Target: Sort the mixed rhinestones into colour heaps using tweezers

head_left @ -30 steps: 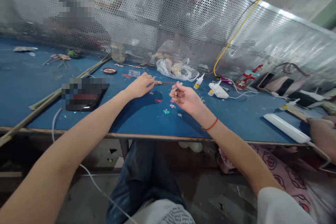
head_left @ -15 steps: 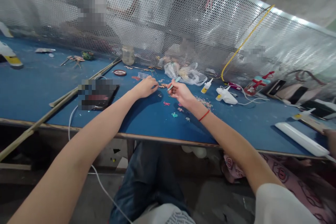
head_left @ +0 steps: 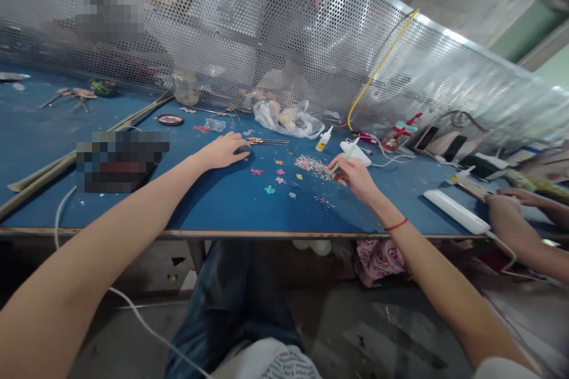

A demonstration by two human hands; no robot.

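Observation:
My left hand (head_left: pixel 225 151) rests on the blue table with its fingers curled at the ornamented end of a hairpin (head_left: pixel 258 141); thin metal prongs point right from it. Just where the fingertips grip is partly hidden. A slim pale-green tool, looking like tweezers (head_left: pixel 349 151), is pinched in my right hand (head_left: pixel 353 176). This hand is at the right edge of a pile of tiny pink and white pieces (head_left: pixel 313 166). Between the hands lie several small coloured clusters, among them a teal one (head_left: pixel 269 190) and a pink one (head_left: pixel 256 172).
Behind the pile are a glue bottle (head_left: pixel 324 139), a white glue gun-like device (head_left: pixel 359 153) and a plastic bag (head_left: pixel 288 119). A dark tablet-like object (head_left: pixel 146 174) and long sticks (head_left: pixel 44 186) lie left. A white bar (head_left: pixel 456 211) lies near a co-worker's hands (head_left: pixel 507 201) at right.
My right hand has moved right with the tool, from beside the hairpin to the pile of tiny pieces. The hairpin's prongs now show. My left hand stays at the hairpin; the view has turned right.

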